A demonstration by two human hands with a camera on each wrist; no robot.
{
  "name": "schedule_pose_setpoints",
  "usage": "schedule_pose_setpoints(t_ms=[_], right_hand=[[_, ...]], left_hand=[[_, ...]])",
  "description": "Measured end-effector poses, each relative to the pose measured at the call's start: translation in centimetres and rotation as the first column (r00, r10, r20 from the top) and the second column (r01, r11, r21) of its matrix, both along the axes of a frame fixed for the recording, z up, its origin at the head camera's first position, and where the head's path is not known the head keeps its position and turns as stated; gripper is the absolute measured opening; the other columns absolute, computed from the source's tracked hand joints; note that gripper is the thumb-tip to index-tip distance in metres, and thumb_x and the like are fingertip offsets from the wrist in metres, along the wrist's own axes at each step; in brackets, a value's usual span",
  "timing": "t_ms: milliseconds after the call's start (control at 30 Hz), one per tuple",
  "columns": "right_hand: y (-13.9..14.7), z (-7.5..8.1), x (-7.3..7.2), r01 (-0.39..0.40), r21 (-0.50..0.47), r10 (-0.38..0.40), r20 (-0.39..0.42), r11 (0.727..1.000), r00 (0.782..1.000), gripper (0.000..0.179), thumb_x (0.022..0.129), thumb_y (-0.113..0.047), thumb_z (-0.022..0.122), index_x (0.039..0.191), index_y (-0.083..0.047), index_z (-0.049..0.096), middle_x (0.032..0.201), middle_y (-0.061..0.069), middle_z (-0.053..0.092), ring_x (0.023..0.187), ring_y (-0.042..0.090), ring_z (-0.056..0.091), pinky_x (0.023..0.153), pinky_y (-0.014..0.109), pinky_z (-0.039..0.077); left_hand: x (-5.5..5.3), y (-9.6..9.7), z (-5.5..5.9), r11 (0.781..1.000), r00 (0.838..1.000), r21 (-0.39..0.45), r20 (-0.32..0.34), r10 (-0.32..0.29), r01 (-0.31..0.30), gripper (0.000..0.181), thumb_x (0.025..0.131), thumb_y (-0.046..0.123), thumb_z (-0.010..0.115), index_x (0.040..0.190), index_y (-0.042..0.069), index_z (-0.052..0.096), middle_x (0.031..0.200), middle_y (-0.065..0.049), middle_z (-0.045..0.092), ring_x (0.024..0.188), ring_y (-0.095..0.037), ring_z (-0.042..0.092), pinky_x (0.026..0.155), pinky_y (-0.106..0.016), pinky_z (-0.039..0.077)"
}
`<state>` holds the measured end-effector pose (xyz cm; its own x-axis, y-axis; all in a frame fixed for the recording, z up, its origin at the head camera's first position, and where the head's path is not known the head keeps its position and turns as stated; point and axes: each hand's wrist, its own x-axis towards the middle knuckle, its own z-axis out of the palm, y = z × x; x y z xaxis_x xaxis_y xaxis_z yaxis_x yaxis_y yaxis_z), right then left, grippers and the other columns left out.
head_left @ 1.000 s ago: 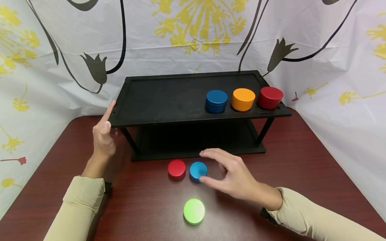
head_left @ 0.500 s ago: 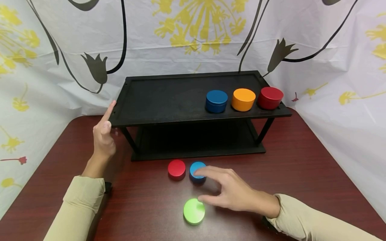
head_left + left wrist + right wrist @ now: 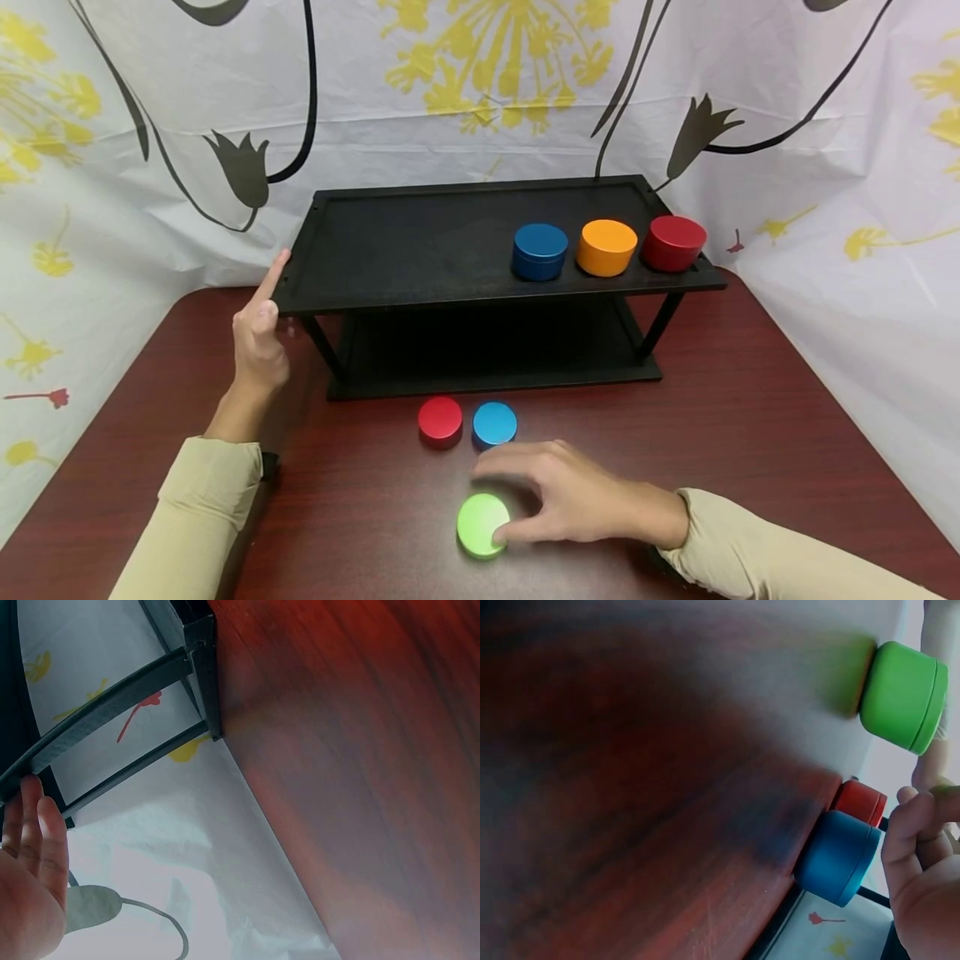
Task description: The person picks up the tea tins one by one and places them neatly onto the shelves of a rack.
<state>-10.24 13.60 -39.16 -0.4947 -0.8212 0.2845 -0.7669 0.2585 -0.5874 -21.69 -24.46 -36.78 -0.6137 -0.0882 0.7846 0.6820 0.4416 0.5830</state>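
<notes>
A black two-tier shelf stands at the back of the table. At its left end my left hand touches the edge of the upper tier; in the left wrist view its fingers reach straight up to the black rail. My right hand hovers over a small round green tin, thumb and fingers spread around it without a grip. Behind it sit a light blue tin and a red tin. In the right wrist view, the green tin is apart from the curved fingers.
On the upper tier's right side stand a dark blue tin, an orange tin and a dark red tin in a row. A patterned white cloth hangs behind and beside the brown table.
My right hand has moved from beside the light blue tin toward the front, over the green tin. The left hand has stayed at the shelf edge, and the tins have not moved.
</notes>
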Motion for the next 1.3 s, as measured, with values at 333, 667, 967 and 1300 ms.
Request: schedule_pose_setpoints(t_ms=[333, 667, 967, 1300], right_hand=[[-0.24, -0.37, 0.05, -0.035, 0.040, 0.034, 0.023, 0.999, 0.999, 0.047, 0.087, -0.044, 0.075, 0.126, -0.019, 0.065, 0.124, -0.010, 0.062, 0.114, 0.002, 0.058, 0.092, 0.026, 0.049], [-0.41, -0.29, 0.06, -0.083, 0.061, 0.078, 0.072, 0.995, 0.994, 0.043, 0.086, -0.041, 0.076, 0.124, -0.023, 0.065, 0.118, -0.015, 0.064, 0.108, -0.002, 0.058, 0.090, 0.022, 0.048], [-0.69, -0.11, -0.03, -0.094, 0.107, 0.085, 0.083, 0.990, 0.993, 0.044, 0.084, -0.039, 0.078, 0.124, -0.023, 0.065, 0.117, -0.017, 0.064, 0.107, -0.005, 0.057, 0.090, 0.017, 0.047], [-0.84, -0.11, -0.02, -0.109, 0.128, 0.104, 0.045, 0.986, 0.994, 0.045, 0.085, -0.039, 0.077, 0.125, -0.022, 0.065, 0.118, -0.017, 0.064, 0.107, -0.007, 0.056, 0.089, 0.014, 0.045]], left_hand=[[-0.05, -0.04, -0.03, 1.000, 1.000, -0.002, 0.006, 0.008, -0.008, 0.069, 0.095, 0.062, 0.030, 0.143, 0.020, 0.057, 0.091, 0.011, 0.064, 0.053, -0.003, 0.042, 0.056, -0.017, 0.035], [-0.11, -0.06, -0.08, 1.000, 1.000, 0.006, 0.012, -0.002, 0.002, 0.070, 0.095, 0.062, 0.031, 0.143, 0.018, 0.057, 0.085, 0.009, 0.063, 0.053, -0.002, 0.041, 0.055, -0.017, 0.034], [-0.07, -0.05, -0.06, 1.000, 1.000, 0.010, 0.013, -0.005, 0.005, 0.070, 0.095, 0.062, 0.031, 0.143, 0.019, 0.056, 0.086, 0.003, 0.065, 0.054, -0.004, 0.042, 0.057, -0.018, 0.035], [-0.03, -0.05, -0.02, 1.000, 1.000, 0.000, 0.014, -0.001, 0.001, 0.069, 0.096, 0.060, 0.030, 0.144, 0.018, 0.056, 0.092, 0.009, 0.063, 0.053, -0.003, 0.040, 0.055, -0.018, 0.034]])
